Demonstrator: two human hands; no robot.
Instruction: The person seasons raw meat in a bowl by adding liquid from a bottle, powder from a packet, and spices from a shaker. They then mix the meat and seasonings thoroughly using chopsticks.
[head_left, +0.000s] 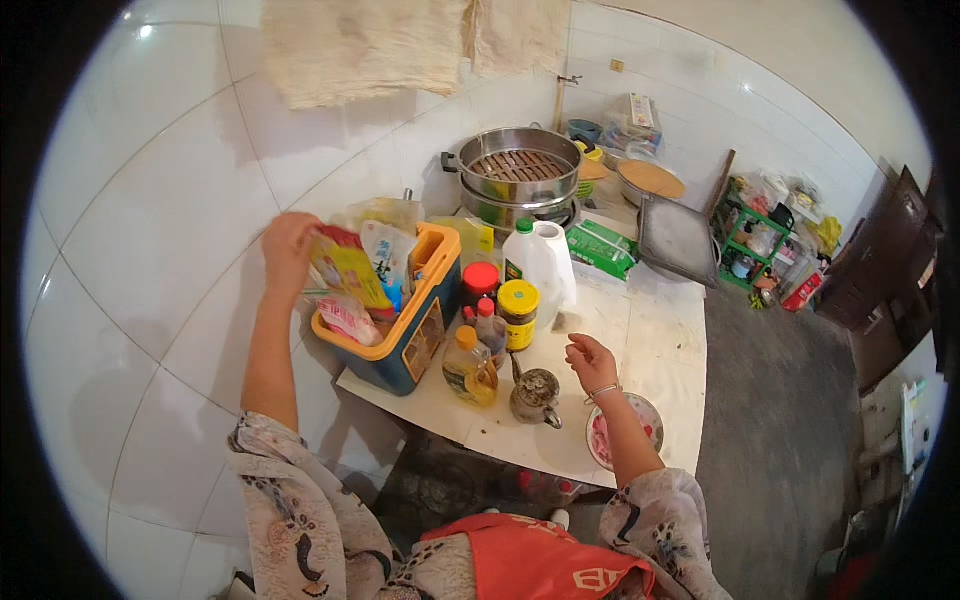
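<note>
My left hand (289, 252) is closed on the edge of a yellow and red packet (350, 268) above a blue and orange storage bin (432, 262). Inside the bin, a white and blue bag (388, 255) and a pink and white bag (347, 320) lean against the packet. With its fingers loosely bent and apart, my right hand (592, 364) hovers over the table, holding nothing that shows. Under my right forearm is a bowl (652, 420) with pink and white contents, partly hidden by the arm. A small metal oil pot (535, 394) stands left of it.
Beside the bin stand an oil bottle (468, 370), a yellow-lidded jar (518, 310), a red-lidded jar (480, 283) and a white jug (535, 265). Farther back are a steel steamer (515, 165), a green packet (602, 247) and a dark square pan (679, 238). A tiled wall (160, 250) borders the left.
</note>
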